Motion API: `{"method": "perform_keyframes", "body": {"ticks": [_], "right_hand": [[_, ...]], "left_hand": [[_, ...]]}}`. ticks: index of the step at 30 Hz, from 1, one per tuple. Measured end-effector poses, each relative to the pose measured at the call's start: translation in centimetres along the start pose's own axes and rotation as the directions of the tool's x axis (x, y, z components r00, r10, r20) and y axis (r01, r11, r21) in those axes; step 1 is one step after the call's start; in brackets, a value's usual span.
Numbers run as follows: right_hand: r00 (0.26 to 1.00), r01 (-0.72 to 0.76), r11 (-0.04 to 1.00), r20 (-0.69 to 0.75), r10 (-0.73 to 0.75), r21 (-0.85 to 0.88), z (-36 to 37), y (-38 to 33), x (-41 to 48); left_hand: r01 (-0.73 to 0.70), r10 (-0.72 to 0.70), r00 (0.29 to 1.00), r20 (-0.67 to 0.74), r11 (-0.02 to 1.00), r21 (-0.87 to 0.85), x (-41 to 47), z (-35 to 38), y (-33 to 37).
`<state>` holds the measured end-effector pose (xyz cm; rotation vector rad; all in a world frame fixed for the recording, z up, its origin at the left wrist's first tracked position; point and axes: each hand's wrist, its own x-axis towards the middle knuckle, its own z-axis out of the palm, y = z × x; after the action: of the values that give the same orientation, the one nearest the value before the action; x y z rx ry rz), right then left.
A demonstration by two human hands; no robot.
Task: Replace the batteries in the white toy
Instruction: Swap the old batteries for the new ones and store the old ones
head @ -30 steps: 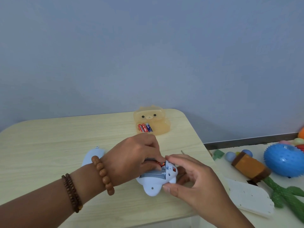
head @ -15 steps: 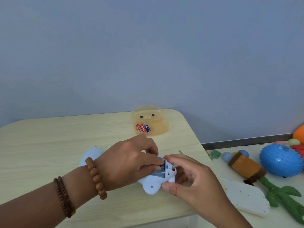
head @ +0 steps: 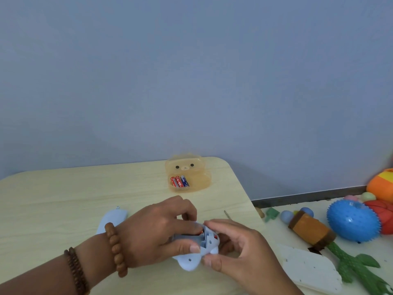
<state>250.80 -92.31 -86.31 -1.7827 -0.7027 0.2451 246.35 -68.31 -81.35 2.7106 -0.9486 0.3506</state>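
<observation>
White plastic toy (head: 192,260), rounded body, underside up with battery compartment open: rests on the pale wood-grain counter (head: 53,205) near its front edge, held between both hands. Much of the body is covered by fingers; only the lower lobe and part of the grey compartment show.

Left hand (head: 157,228): fingers curled over the toy from the left, thumb and forefinger pinched at the compartment, where a small red-tipped battery (head: 201,232) is partly visible; whether it is gripped or only pressed cannot be told. Wrist carries a brown wooden bead bracelet (head: 116,250) and a darker thin-beaded band (head: 75,271).

Right hand (head: 236,248): closed around the toy's right end, thumb beneath, fingertips on top.

White flat piece (head: 112,218), just behind the left wrist: mostly hidden, identity unclear.

Translucent orange bear-faced box (head: 188,174), far side of counter, well apart from the toy: holds three small batteries (head: 179,181), two red, one blue.

Thin metal tool tip (head: 227,214), near the right hand: only a short length shows.

Beside the counter, on a lower surface: blue spiky ball (head: 353,220), green cactus plush in a brown pot (head: 312,231), white flat panel (head: 308,267), orange plush (head: 380,186) cut off by the frame edge.
</observation>
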Motion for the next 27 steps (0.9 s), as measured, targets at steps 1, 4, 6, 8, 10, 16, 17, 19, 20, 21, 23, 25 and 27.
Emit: {"method": "perform_keyframes", "body": {"ticks": [1, 4, 6, 8, 10, 16, 17, 19, 20, 21, 23, 25, 27], "right_hand": [[1.0, -0.001, 1.0, -0.008, 0.001, 0.014, 0.1, 0.2, 0.0], [0.999, 0.016, 0.998, -0.032, -0.014, 0.058, 0.1, 0.5, 0.2], [0.999, 0.026, 0.997, -0.034, -0.024, 0.071, 0.1, 0.5, 0.3], [0.999, 0.03, 0.997, -0.036, -0.028, 0.072, 0.2, 0.5, 0.3], [0.999, 0.032, 0.996, -0.046, -0.028, 0.089, 0.3, 0.6, 0.2], [0.998, 0.036, 0.996, -0.047, -0.032, 0.086, 0.5, 0.7, 0.1], [0.998, 0.038, 0.996, -0.047, -0.034, 0.087, 0.5, 0.6, 0.1], [0.998, 0.04, 0.995, -0.044, -0.036, 0.088, 0.5, 0.6, 0.1], [0.998, 0.04, 0.996, -0.043, -0.037, 0.082, 0.5, 0.6, 0.1], [0.998, 0.041, 0.996, -0.044, -0.038, 0.077, 0.5, 0.6, 0.1], [0.998, 0.045, 0.996, -0.044, -0.042, 0.077, 0.5, 0.4, 0.0], [0.998, 0.044, 0.996, -0.038, -0.042, 0.071, 0.5, 0.4, 0.0], [0.999, 0.032, 0.997, -0.03, -0.03, 0.064, 0.4, 0.4, -0.1]], "left_hand": [[-0.005, 0.005, 1.0, -0.016, 1.0, 0.0, -0.1, -0.2, 0.0], [0.159, -0.185, 0.969, -0.164, 0.975, -0.158, -0.3, -1.8, -0.3], [0.299, -0.325, 0.9, -0.29, 0.945, -0.132, -0.7, -2.8, -1.8], [0.5, -0.485, 0.822, -0.298, 0.865, -0.028, -1.4, -3.9, -3.9], [0.676, -0.674, 0.727, -0.132, 0.736, -0.038, -2.5, -4.7, -5.4], [0.697, -0.672, 0.695, 0.255, 0.717, -0.009, -3.4, -3.6, -5.9], [0.682, -0.662, 0.713, 0.232, 0.732, -0.006, -3.2, -3.3, -5.7], [0.654, -0.641, 0.739, 0.207, 0.757, 0.009, -2.6, -2.7, -5.5], [0.647, -0.635, 0.743, 0.21, 0.762, 0.017, -2.4, -2.4, -5.4], [0.644, -0.632, 0.745, 0.211, 0.765, 0.017, -2.2, -2.1, -5.4], [0.646, -0.634, 0.748, 0.196, 0.764, 0.004, -2.2, -1.7, -5.5], [0.655, -0.642, 0.746, 0.175, 0.756, -0.018, -2.2, -1.8, -5.6], [0.671, -0.658, 0.732, 0.176, 0.741, -0.022, -2.2, -2.5, -5.5]]}}
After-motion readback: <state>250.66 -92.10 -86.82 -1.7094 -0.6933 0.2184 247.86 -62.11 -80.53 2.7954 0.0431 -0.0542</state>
